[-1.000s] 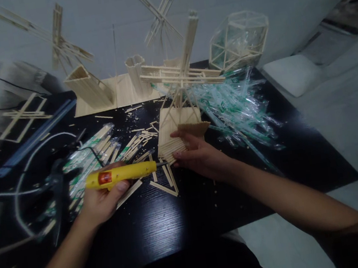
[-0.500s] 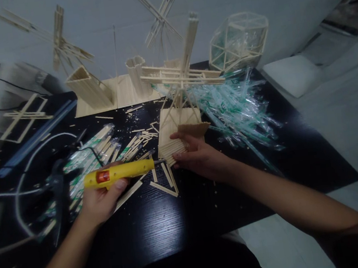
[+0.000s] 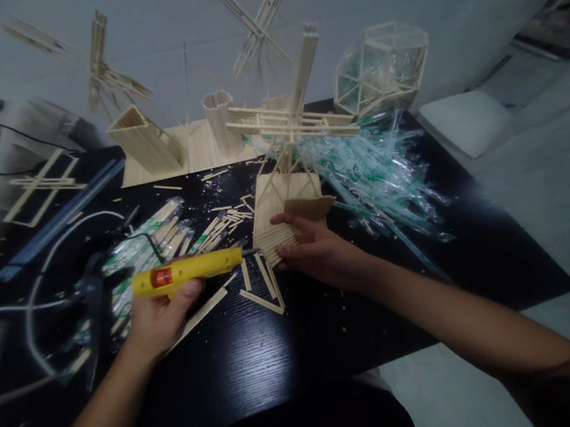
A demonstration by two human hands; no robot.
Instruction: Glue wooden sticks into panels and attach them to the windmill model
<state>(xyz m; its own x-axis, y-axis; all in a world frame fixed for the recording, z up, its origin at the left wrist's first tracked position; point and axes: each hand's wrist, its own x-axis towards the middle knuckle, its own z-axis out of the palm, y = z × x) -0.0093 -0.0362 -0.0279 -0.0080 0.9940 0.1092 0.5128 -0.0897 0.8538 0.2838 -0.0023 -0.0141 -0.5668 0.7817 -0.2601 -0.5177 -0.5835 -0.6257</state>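
Note:
My left hand (image 3: 165, 317) is wrapped round a yellow hot glue gun (image 3: 187, 271). Its metal nozzle points right, at the left edge of a small panel of wooden sticks (image 3: 274, 244); whether the tip touches cannot be made out. With fingers bent, my right hand (image 3: 321, 251) grips the right side of that panel, the thumb at its near edge. Behind it lies a stick base (image 3: 283, 196) that carries a windmill-like model with crossed blades (image 3: 294, 125). A brown piece (image 3: 310, 208) stands tilted just beyond my right fingers.
Loose stick pieces (image 3: 262, 302) lie near the nozzle. Wrapped chopsticks (image 3: 143, 253) and a white cable (image 3: 29, 324) are at left. Crumpled wrappers (image 3: 378, 166) spread at right. More stick models, including a triangular tower (image 3: 144, 144), stand along the back of the black table (image 3: 328, 348).
The glue gun's nozzle has shifted slightly left and away from me along the panel's edge. My right hand stays on the panel, nearly still.

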